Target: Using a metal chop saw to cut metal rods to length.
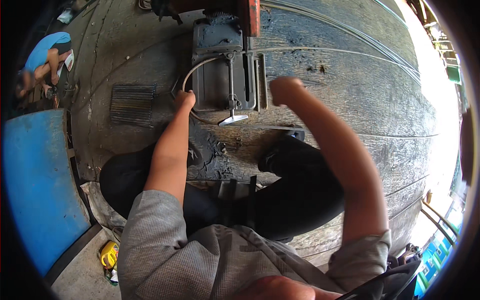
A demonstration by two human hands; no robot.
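A grey metal cut-off machine base with a clamp (230, 82) is in front of me, its white T-shaped handle (233, 120) pointing toward me. My left hand (185, 99) is closed around a curved thin rod (190, 75) that bows out on the base's left side. To the right of the base, my right hand (287, 91) is raised in a fist, apart from the clamp. Whether anything sits inside that fist is hidden. Two narrow metal strips (263, 82) lie between the base and my right hand. A red bar (253, 19) juts in above the base.
A row of short dark rods (132, 105) lies on the wooden floor at left. Long thin rods (350, 37) stretch to the far right. My bent legs flank the near side. Farther left, a person in blue (47, 60) crouches with a sparking tool beside a blue panel (42, 185).
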